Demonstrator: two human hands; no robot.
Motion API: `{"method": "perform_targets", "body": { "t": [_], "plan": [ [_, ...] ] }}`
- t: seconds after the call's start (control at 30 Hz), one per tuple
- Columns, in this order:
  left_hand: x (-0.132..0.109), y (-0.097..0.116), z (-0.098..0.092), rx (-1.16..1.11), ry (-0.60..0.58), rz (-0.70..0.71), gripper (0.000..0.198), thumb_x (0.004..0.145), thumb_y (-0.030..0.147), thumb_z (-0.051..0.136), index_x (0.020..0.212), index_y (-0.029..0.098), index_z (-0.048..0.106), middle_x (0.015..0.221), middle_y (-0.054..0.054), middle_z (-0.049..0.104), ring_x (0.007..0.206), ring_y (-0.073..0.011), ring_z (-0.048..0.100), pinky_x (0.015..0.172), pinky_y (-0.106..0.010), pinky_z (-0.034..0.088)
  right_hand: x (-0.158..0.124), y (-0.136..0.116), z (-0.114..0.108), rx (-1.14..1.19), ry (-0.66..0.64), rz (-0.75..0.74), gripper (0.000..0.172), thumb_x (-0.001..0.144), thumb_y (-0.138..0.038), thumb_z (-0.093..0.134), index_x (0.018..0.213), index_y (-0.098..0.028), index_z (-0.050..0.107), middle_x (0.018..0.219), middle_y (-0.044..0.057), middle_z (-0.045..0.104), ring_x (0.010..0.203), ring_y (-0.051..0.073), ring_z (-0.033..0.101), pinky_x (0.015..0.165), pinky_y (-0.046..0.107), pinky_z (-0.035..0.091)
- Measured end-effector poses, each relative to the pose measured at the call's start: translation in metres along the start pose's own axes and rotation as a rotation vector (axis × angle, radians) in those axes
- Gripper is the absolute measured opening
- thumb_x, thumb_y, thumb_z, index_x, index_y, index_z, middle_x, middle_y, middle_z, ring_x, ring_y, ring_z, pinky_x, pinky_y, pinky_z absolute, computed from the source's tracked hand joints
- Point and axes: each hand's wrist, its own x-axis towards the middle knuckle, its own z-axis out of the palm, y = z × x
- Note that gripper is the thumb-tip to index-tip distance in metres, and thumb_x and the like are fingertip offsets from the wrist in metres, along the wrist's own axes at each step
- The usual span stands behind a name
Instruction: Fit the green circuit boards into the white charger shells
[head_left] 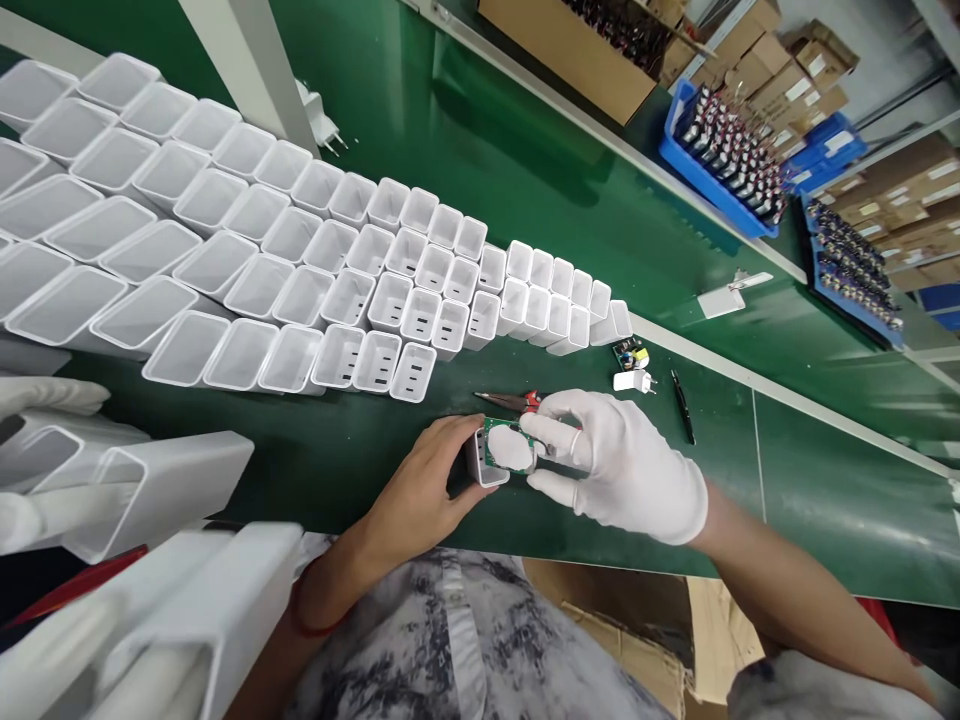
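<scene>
My bare left hand [420,490] grips a small white charger shell [484,468] standing on the green mat near the front edge. My right hand [622,465], in a white glove, pinches a green circuit board with a white cap [508,447] that sits partly in the shell's open top. Red-handled pliers [510,402] lie on the mat just behind both hands.
Rows of empty white shells [300,270] cover the mat to the left and behind. A loose circuit board [628,353], a white plug piece [631,381] and a black pen [682,405] lie to the right. Blue trays of parts [720,160] and cardboard boxes stand at the far right.
</scene>
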Motion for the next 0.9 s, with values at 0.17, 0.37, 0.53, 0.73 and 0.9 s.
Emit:
{"method": "perform_targets", "body": {
  "t": [0.17,0.37,0.53,0.73,0.9],
  "plan": [
    [0.000,-0.001,0.005,0.040,0.096,0.075,0.052,0.088,0.028,0.066,0.135,0.025,0.043,0.129,-0.011,0.061,0.122,-0.0269,0.058,0.102,-0.043,0.051,-0.002,0.003,0.010,0.018,0.046,-0.038,0.025,0.090,-0.026,0.055,0.113,-0.017,0.056,0.109,0.011,0.061,0.072,0.016,0.056,0.062,0.030,0.042],
    [0.001,0.004,0.004,0.081,0.081,0.078,0.051,0.087,0.025,0.066,0.134,0.025,0.043,0.127,-0.010,0.062,0.118,-0.0274,0.060,0.098,-0.041,0.053,-0.003,0.014,0.031,0.201,0.194,-0.067,0.045,0.092,-0.033,0.055,0.134,-0.023,0.044,0.102,0.008,0.062,0.084,0.020,0.058,0.071,0.034,0.048],
    [0.002,0.006,0.002,0.116,0.071,0.059,0.052,0.089,0.027,0.065,0.135,0.032,0.041,0.127,-0.007,0.062,0.118,-0.0271,0.061,0.098,-0.042,0.054,-0.003,0.015,0.038,0.332,0.328,-0.057,0.060,0.090,-0.036,0.064,0.142,-0.026,0.036,0.096,0.003,0.064,0.078,0.017,0.057,0.073,0.033,0.048],
    [0.003,0.001,0.006,0.078,0.049,0.056,0.058,0.088,0.025,0.066,0.139,0.029,0.039,0.133,-0.007,0.059,0.124,-0.0276,0.056,0.102,-0.045,0.051,-0.010,0.006,0.013,0.371,0.261,0.054,0.041,0.079,-0.026,0.067,0.119,-0.023,0.056,0.091,0.002,0.064,0.078,0.018,0.059,0.073,0.033,0.042],
    [0.003,-0.002,0.008,0.073,0.039,0.098,0.061,0.088,0.025,0.067,0.141,0.026,0.038,0.136,-0.010,0.058,0.126,-0.0266,0.053,0.104,-0.046,0.046,0.006,-0.004,-0.010,0.099,-0.036,-0.021,0.003,0.075,-0.022,0.055,0.078,-0.021,0.055,0.066,-0.003,0.051,0.057,0.014,0.038,0.062,0.032,0.026]
  ]
}}
